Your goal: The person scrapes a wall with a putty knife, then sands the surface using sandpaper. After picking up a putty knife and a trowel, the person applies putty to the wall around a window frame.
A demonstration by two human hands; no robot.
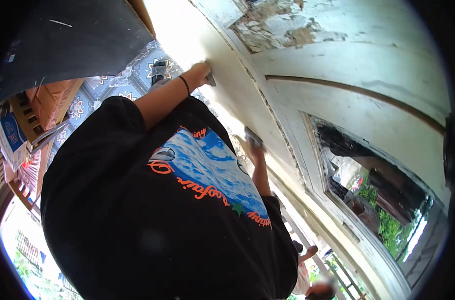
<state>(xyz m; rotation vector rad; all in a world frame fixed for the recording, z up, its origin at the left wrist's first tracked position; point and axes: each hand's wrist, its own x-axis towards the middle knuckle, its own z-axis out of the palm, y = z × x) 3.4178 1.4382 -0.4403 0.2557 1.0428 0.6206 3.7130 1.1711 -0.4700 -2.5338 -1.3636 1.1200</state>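
Note:
My left hand [199,74], with a dark band at the wrist, is closed around a flat grey scraper [211,79] held against the pale wall [237,95]. Lower along the same wall, my right hand [257,150] grips another flat grey scraper [252,135]. Its fingers are partly in shadow, and the handles of both tools are mostly hidden. Strong glare washes out the wall near my left hand.
A cracked seam and peeling paint [287,30] mark the wall beside a window [372,190]. A dark panel [72,40] and boxes [12,135] stand left, over patterned floor tiles [115,87]. Another person [307,280] is at lower right.

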